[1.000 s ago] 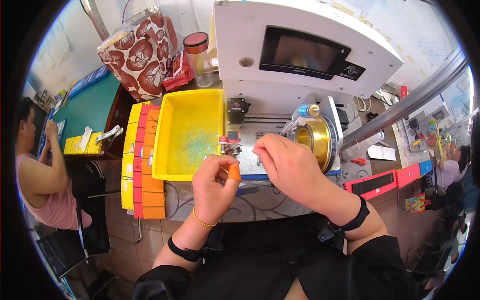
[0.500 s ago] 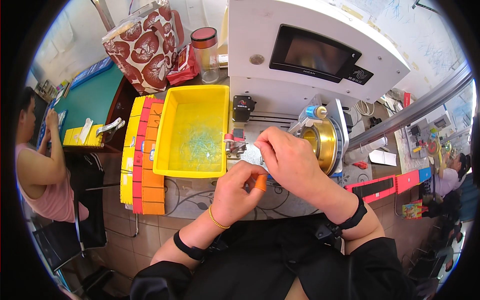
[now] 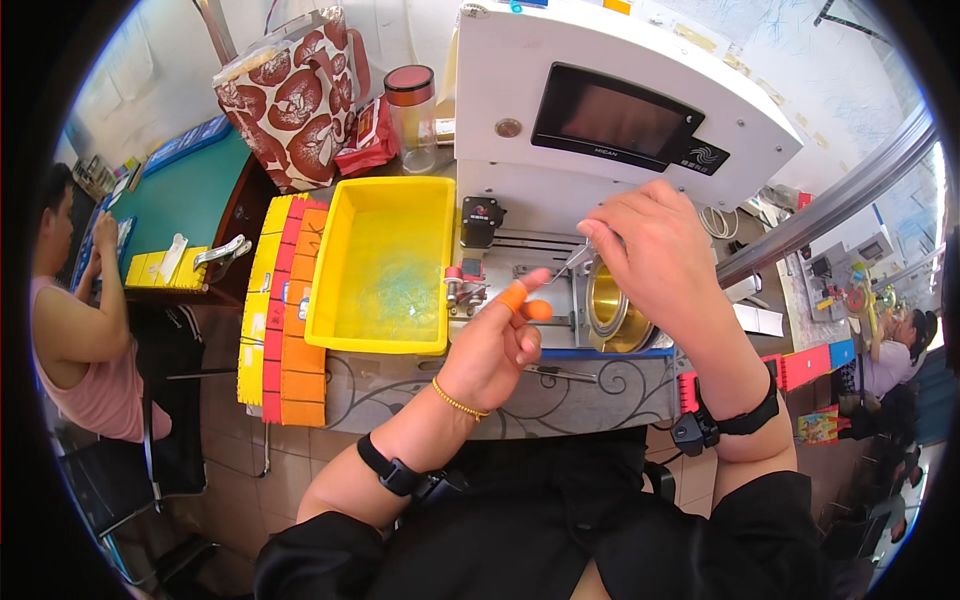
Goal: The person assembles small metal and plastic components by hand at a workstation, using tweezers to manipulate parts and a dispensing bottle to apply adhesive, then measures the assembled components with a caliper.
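Observation:
My right hand (image 3: 655,255) is raised in front of the white machine, with its thumb and fingers pinched on a slim silver metal tool (image 3: 572,262). The tool slants down toward the fingertips of my left hand (image 3: 497,335). That hand is turned partly palm up with curled fingers, and orange finger cots (image 3: 513,296) cover two of its digits. Anything thin between its fingertips is too small to make out. Beside the left hand sits a small red-and-metal fixture (image 3: 462,285). A gold-coloured round spool (image 3: 622,318) is below my right hand.
A yellow bin (image 3: 330,270) with thin blue-green strands stands left of the white machine (image 3: 610,35). Further left are orange, red and yellow strips (image 3: 305,370). Behind are a lidded jar (image 3: 411,125) and patterned bag (image 3: 290,110). A person in pink (image 3: 90,350) sits far left.
My right hand has moved up and right, away from the left, and a slim silver tool now shows in it. My left hand has rolled, showing a second orange cot.

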The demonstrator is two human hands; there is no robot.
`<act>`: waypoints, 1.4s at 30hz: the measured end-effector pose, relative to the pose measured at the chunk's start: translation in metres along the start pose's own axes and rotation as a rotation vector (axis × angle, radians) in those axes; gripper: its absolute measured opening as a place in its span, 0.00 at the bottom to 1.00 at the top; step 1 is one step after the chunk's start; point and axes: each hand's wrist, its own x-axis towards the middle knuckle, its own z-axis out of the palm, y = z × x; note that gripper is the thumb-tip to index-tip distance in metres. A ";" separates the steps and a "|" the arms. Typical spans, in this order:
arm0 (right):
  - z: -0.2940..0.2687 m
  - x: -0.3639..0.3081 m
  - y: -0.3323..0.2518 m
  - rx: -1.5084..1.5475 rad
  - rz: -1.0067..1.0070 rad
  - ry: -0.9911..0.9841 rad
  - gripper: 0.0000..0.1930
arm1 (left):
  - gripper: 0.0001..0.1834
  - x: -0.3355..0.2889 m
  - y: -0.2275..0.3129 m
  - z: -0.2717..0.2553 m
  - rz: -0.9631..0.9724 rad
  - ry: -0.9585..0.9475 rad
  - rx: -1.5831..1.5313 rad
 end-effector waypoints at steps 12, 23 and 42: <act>-0.006 -0.009 -0.014 0.004 -0.046 0.007 0.09 | 0.12 0.022 -0.023 0.001 0.393 0.060 0.307; 0.020 -0.006 -0.033 0.146 -0.109 -0.157 0.05 | 0.12 0.025 -0.030 -0.006 0.702 0.146 0.794; -0.014 -0.046 -0.038 0.097 0.017 -0.096 0.12 | 0.05 0.017 -0.015 -0.014 0.124 -0.143 0.362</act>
